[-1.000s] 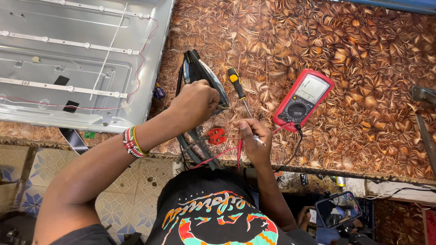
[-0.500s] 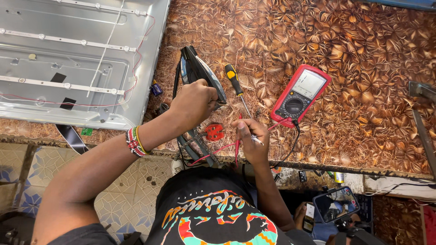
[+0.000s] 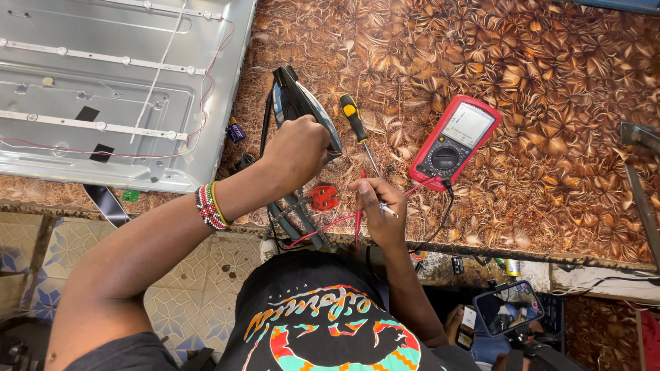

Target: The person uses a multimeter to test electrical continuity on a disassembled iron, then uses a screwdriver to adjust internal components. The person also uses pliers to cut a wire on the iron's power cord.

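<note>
— Left hand [image 3: 297, 148] grips the clothes iron [image 3: 302, 110] just as before; right hand [image 3: 378, 206] pinches the red probe [image 3: 359, 206].

— Nothing's moved, then; the meter [image 3: 455, 141] sits right, untouched.

Pretty cramped around the middle of the table [image 3: 550, 206]. The iron [image 3: 299, 103] sits under the left hand [image 3: 297, 148], with the screwdriver [image 3: 357, 127] just to its right and the meter [image 3: 455, 141] beyond that, so only narrow lanes run between them. Red leads [image 3: 330, 223] and a red plug [image 3: 323, 198] clutter the front edge by the right hand [image 3: 380, 209]. The metal panel [image 3: 103, 89] blocks the whole left side. The upper right stretch is wide open.
</note>
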